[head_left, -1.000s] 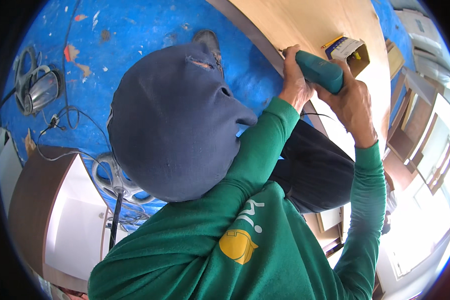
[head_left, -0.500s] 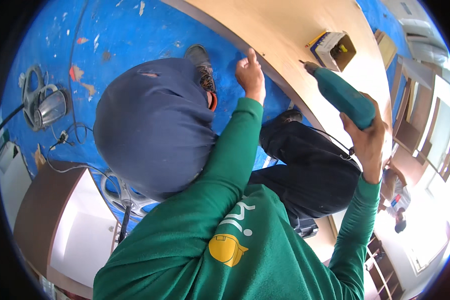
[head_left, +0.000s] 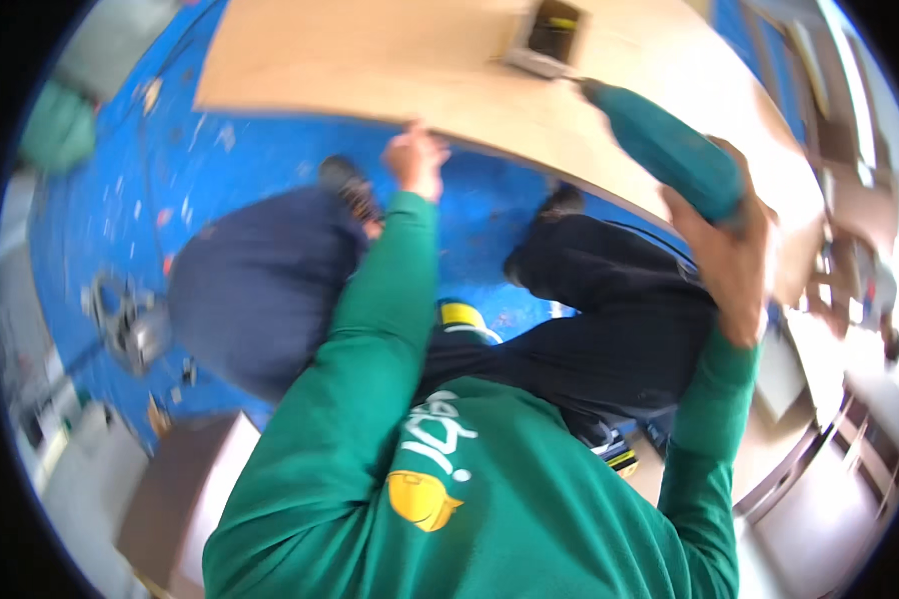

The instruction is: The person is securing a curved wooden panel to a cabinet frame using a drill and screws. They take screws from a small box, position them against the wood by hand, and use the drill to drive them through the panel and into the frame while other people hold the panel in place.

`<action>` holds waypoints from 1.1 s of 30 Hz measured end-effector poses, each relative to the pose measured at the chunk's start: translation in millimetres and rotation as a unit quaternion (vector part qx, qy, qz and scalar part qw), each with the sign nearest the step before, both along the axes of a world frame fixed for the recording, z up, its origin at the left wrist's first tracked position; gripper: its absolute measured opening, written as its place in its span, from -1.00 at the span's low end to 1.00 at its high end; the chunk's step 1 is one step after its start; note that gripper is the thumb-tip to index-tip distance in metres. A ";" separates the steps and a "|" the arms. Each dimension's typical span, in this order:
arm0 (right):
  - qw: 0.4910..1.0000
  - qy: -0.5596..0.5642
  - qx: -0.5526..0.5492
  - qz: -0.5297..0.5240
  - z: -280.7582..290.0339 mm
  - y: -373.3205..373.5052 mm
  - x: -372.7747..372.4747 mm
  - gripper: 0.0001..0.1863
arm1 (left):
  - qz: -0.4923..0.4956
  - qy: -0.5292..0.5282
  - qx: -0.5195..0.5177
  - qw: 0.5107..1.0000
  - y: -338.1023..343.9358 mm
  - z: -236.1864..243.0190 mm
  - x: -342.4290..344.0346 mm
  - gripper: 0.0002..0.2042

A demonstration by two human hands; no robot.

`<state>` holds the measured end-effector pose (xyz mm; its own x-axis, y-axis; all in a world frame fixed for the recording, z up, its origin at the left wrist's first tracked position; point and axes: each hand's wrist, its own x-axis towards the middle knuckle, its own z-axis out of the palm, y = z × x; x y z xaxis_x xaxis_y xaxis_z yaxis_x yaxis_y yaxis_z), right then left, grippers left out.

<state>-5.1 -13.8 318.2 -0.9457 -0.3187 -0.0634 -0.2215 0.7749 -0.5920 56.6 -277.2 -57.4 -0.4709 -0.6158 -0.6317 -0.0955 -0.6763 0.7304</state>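
Right grip (head_left: 734, 245) has the teal drill (head_left: 669, 150) clamped by its rear, nose near the box (head_left: 535, 62); left grip (head_left: 417, 165)'s blurry, can't tell.

Blue floor (head_left: 270, 150) | brown cabinet (head_left: 165, 489), lower left | green object (head_left: 60, 128), upper left

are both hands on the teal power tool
No, only the right hand grips the teal power tool; the left hand is apart from it, near the board.

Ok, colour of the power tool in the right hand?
The power tool has a dark teal body; best seen in the head view, slightly blurred.
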 end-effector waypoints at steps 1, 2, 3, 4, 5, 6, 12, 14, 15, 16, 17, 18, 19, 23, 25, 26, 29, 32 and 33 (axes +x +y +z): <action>0.996 0.070 0.006 0.047 4.6 -1.4 -1.4 -0.43 | -0.005 -0.028 0.060 0.998 -34.4 -25.8 1.8 -0.53; 0.999 0.014 -0.005 0.039 9.1 9.7 -6.4 -0.45 | -0.080 -0.075 0.098 0.989 -39.3 -27.6 -6.1 -0.57; 0.996 0.054 0.004 0.072 11.5 11.3 -10.4 -0.45 | -0.192 0.030 0.110 0.975 -68.1 -55.8 14.6 -0.56; 0.991 0.098 -0.025 0.084 4.5 13.6 -12.5 -0.46 | -0.124 0.007 0.159 0.979 -79.1 -59.8 14.5 -0.55; 0.990 0.081 -0.049 0.100 2.2 11.9 -16.1 -0.46 | -0.042 -0.021 0.198 0.979 -84.7 -58.9 14.3 -0.51; 0.992 0.082 -0.038 0.085 2.1 24.5 -14.6 -0.46 | 0.002 -0.145 0.146 0.979 -46.7 -27.9 -4.7 -0.48; 0.956 0.287 -0.066 0.008 38.0 81.5 7.0 -0.40 | -0.469 -0.115 -0.084 0.871 1.4 107.6 -68.4 -0.57; 0.898 0.420 -0.115 -0.060 41.9 97.7 15.2 -0.36 | -0.535 -0.087 -0.168 0.824 30.1 176.5 -89.9 -0.54; 0.858 0.486 -0.143 -0.083 48.5 99.1 13.8 -0.34 | -0.545 -0.074 -0.223 0.805 35.4 208.0 -102.6 -0.55; 0.805 0.555 -0.182 -0.102 50.5 92.5 6.6 -0.24 | -0.549 -0.066 -0.276 0.786 30.7 232.4 -118.5 -0.56; 0.770 0.600 -0.187 -0.111 59.6 93.3 2.8 -0.21 | -0.585 -0.056 -0.304 0.749 26.3 252.9 -141.4 -0.57; 0.733 0.636 -0.213 -0.115 65.4 88.4 -3.1 -0.18 | -0.607 -0.063 -0.337 0.717 9.1 275.3 -160.8 -0.59; 0.772 0.578 -0.250 -0.085 75.5 103.2 3.3 -0.23 | -0.609 -0.009 -0.384 0.694 33.4 305.2 -159.3 -0.62; 0.832 0.418 -0.350 -0.102 99.3 152.0 18.3 -0.49 | -0.585 -0.036 -0.451 0.673 -18.4 347.2 -211.2 -0.57; 0.880 0.355 -0.221 -0.226 75.0 176.6 21.4 -0.48 | -0.566 -0.107 -0.471 0.669 -48.3 330.6 -237.9 -0.56; 0.882 0.303 -0.273 -0.236 55.1 188.4 21.7 -0.57 | -0.565 -0.089 -0.426 0.700 -70.4 302.8 -241.6 -0.55; 0.884 0.257 -0.297 -0.252 -24.6 234.1 13.7 -0.49 | -0.645 -0.133 -0.225 0.719 -86.3 213.8 -241.3 -0.59; 0.901 0.157 -0.215 -0.344 -75.1 256.9 29.4 -0.41 | -0.611 -0.192 -0.227 0.733 -43.9 157.5 -216.8 -0.07; 0.899 0.140 -0.201 -0.364 -87.4 264.0 34.0 -0.38 | -0.626 -0.193 -0.223 0.723 -50.0 131.1 -224.0 -0.16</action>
<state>28.8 250.2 230.8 -0.8739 0.4464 0.1924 0.0726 0.5112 -0.8564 -167.4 -327.3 73.7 -0.6772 -0.0430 -0.7346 -0.6827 0.4091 0.6054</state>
